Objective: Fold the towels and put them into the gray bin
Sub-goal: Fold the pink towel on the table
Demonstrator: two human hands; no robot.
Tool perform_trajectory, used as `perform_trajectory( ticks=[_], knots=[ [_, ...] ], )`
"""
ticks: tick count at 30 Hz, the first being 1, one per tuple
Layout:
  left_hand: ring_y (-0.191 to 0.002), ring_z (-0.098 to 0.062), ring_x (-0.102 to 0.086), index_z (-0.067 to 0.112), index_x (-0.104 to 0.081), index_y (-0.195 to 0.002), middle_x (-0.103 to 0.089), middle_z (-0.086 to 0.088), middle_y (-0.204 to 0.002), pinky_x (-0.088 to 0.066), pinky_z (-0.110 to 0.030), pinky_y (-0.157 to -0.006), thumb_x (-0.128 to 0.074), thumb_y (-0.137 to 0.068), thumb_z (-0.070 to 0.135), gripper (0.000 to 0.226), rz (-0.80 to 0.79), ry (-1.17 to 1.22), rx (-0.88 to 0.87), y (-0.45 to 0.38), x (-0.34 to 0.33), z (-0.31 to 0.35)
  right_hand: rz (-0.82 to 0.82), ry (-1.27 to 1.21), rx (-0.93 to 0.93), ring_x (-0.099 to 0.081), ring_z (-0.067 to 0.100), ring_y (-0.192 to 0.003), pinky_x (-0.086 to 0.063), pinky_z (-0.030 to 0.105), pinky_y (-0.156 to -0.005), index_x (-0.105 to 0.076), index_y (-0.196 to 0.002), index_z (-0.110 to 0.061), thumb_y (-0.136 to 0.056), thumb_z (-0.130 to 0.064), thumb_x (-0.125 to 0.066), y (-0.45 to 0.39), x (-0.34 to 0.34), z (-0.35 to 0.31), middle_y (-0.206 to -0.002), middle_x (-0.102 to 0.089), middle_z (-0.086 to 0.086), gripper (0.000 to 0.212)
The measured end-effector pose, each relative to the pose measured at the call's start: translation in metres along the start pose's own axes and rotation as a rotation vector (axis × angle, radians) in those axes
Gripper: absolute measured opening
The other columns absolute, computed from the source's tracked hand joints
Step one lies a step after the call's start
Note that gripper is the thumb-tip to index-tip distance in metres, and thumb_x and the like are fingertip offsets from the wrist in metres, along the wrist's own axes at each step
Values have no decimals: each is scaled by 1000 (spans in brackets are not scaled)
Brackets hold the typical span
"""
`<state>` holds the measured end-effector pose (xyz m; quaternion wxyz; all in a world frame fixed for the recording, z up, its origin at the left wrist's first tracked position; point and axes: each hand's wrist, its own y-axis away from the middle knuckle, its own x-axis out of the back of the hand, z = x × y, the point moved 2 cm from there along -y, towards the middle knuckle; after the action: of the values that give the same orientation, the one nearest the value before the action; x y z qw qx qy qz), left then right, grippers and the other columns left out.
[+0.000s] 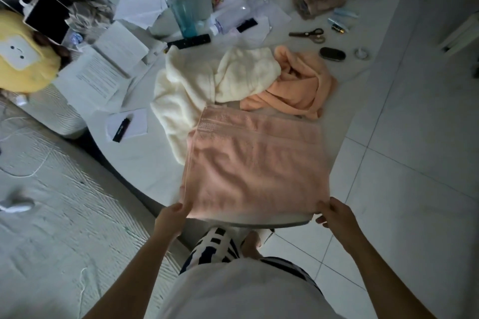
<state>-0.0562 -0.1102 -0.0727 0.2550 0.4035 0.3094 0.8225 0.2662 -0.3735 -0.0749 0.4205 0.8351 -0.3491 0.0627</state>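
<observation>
While the left hand (172,216) pinches its near left corner, the pink towel (255,163) lies flat on the desk (134,160), soft, ribbed along its far hem, spread between both grips; the right hand (334,212) pinches the near right corner.

A pink towel (255,163) lies flat on the white table (134,163), its near edge at the table's rim. The left hand (172,216) pinches its near left corner and the right hand (334,212) pinches the near right corner. Behind it a cream towel (202,80) and an orange towel (298,85) lie crumpled, touching each other. Scissors (309,35) rest further back among papers (103,70)
</observation>
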Motion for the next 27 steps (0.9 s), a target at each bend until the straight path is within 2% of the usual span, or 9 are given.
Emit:
perform_trajectory(
  ticks=[3,6,10,13,17,19,21,24,27],
  knots=[
    [-77,-29,-72,11,-67,-93,-75,-10,-82,-55,-34,-64,-61,-95,42,31,-89,235,86,2,4,-8,53,-106,-29,-72,15,-66,-58,37,-71,-69,-94,-16,-94,-33,-59,12,1,2,-83,-75,2,19],
    [-67,-28,-66,2,-71,-94,-73,-14,-68,-51,-33,-61,-60,-97,30,31,-6,380,19,7,20,-13,128,-318,-109,-72,22,-68,-56,34,-68,-68,-91,-14,-95,-28,-61,33,2,4,-85,-74,9,16],
    [-57,-23,-57,-7,-67,-96,-67,-14,-60,-45,-31,-54,-60,-95,20,28,11,453,-84,20,51,-3,210,-524,-131,-66,26,-68,-55,34,-68,-64,-102,-3,-95,-22,-62,56,9,-17,-82,-69,16,21],
    [-60,-19,-64,8,-70,-94,-69,-2,-63,-46,-29,-54,-62,-89,30,24,0,502,-266,34,77,42,222,-664,-22,-61,15,-55,-54,28,-59,-64,-95,-6,-96,-21,-60,63,26,-69,-75,-64,10,16],
    [-65,-14,-63,25,-73,-85,-67,4,-71,-49,-27,-56,-64,-91,35,15,-60,621,-395,53,106,111,2,-853,221,-60,8,-57,-49,26,-65,-61,-83,-19,-96,-12,-53,73,52,-148,-65,-65,-4,17],
    [-68,-14,-61,24,-72,-83,-64,4,-73,-48,-28,-61,-66,-92,34,14,-58,662,-427,60,116,143,-42,-795,342,-61,6,-58,-51,23,-65,-62,-84,-21,-92,-2,-51,82,63,-181,-67,-67,-7,23],
    [-74,-14,-62,22,-73,-87,-66,5,-77,-50,-28,-68,-68,-90,34,13,-40,640,-496,68,126,172,59,-638,401,-60,6,-63,-53,22,-66,-65,-83,-24,-89,1,-53,89,73,-207,-70,-68,-8,29],
    [-88,-14,-64,19,-75,-96,-70,4,-89,-52,-31,-78,-74,-83,37,22,38,566,-604,82,141,200,235,-451,404,-57,8,-75,-50,27,-77,-66,-82,-26,-86,-6,-60,92,90,-232,-80,-65,-9,21],
    [-95,-13,-66,18,-76,-96,-72,-2,-99,-54,-29,-78,-77,-76,43,32,125,576,-666,92,160,213,266,-468,404,-59,5,-76,-45,28,-80,-64,-84,-25,-85,-10,-61,92,107,-245,-86,-66,-10,15]
  ],
)
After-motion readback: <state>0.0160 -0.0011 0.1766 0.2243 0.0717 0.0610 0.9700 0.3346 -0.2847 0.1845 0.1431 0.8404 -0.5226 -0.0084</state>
